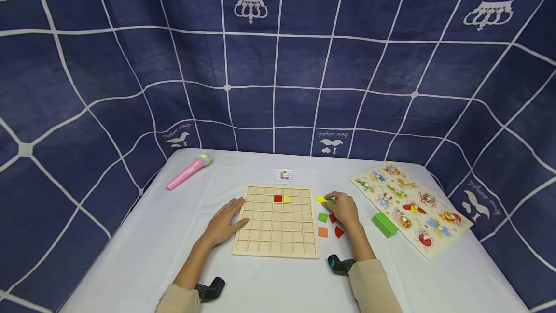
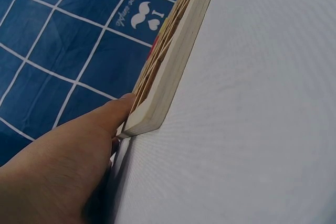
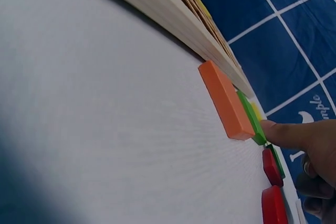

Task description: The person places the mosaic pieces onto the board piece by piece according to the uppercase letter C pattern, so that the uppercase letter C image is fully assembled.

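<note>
Your left hand point(image 1: 226, 220) lies flat against the grid board point(image 1: 276, 248)'s left edge, fingers relaxed, likely so the board doesn't slide on the table point(image 1: 143, 235). Your right hand point(image 1: 345, 208), just right of the board, pinches a yellow piece point(image 1: 321, 199) (there's some green at the fingertips too). Count: two pieces in the board, one red point(image 1: 278, 198), one yellow point(image 1: 287, 199); loose beside its right edge, one green point(image 1: 322, 217), one orange point(image 1: 323, 232), two red point(image 1: 339, 231).

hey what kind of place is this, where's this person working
Probably a staged recording or play corner, not a lived-in room: a white-covered table boxed in by a navy printed cloth backdrop. On it lie children's toys: a wooden grid board, an insect peg puzzle, a pink toy microphone.
</note>
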A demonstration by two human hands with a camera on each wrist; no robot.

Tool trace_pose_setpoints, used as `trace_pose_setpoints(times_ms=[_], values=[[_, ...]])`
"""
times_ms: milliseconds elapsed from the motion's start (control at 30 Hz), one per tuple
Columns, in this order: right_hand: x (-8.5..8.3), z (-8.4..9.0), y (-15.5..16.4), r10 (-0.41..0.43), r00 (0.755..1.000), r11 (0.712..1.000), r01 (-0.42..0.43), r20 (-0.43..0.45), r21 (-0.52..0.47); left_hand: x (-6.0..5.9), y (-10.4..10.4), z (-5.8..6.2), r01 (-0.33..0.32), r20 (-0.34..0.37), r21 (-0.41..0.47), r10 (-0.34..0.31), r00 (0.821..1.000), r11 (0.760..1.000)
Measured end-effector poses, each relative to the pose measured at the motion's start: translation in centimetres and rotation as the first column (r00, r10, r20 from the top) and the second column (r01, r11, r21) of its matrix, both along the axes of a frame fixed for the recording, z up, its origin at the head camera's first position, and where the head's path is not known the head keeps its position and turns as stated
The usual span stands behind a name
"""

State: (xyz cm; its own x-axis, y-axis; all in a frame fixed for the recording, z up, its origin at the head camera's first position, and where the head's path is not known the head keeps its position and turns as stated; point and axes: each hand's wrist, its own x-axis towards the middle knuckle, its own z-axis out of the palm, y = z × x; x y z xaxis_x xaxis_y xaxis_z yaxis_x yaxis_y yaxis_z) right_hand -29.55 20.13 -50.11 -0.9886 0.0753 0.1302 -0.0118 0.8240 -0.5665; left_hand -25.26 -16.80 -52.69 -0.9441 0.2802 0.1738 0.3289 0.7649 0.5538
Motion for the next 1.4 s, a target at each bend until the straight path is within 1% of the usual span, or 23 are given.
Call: trace_pose_setpoints(times_ms=[233, 433, 633, 833, 1100, 1267, 1400], values=[[-0.13, 0.16, -0.32, 0.028, 0.999, 1.0, -0.028, -0.018, 0.012, -0.1, -0.08, 0.03, 0.003, -0.009, 0.006, -0.003, 1.0, 1.0], [-0.58, -0.07, -0.35, 0.08, 0.997, 0.997, -0.08, 0.011, 0.005, 0.16, -0.05, 0.14, 0.015, -0.012, 0.012, -0.014, 1.0, 1.0], [-0.51, 0.02, -0.14, 0.079, 0.996, 0.997, -0.08, 0.042, 0.019, 0.24, -0.04, 0.05, 0.012, -0.023, 0.009, -0.012, 1.0, 1.0], [-0.01, 0.39, 0.05, 0.088, 0.994, 0.996, -0.088, 0.07, -0.004, 0.15, -0.06, -0.12, 0.002, -0.033, 0.015, -0.001, 0.999, 1.0], [0.01, 0.14, -0.11, 0.082, 0.996, 0.997, -0.083, 0.045, 0.01, 0.13, -0.14, 0.08, 0.011, 0.0, -0.003, -0.011, 1.0, 1.0], [-0.21, 0.01, -0.62, 0.062, 0.998, 0.997, -0.063, 0.025, 0.035, 0.09, -0.2, -0.05, 0.018, -0.011, -0.003, -0.018, 1.0, 1.0], [-0.47, -0.08, -0.78, 0.076, 0.997, 0.996, -0.076, 0.006, 0.049, 0.14, -0.2, 0.07, 0.022, -0.016, 0.005, -0.022, 1.0, 1.0]])
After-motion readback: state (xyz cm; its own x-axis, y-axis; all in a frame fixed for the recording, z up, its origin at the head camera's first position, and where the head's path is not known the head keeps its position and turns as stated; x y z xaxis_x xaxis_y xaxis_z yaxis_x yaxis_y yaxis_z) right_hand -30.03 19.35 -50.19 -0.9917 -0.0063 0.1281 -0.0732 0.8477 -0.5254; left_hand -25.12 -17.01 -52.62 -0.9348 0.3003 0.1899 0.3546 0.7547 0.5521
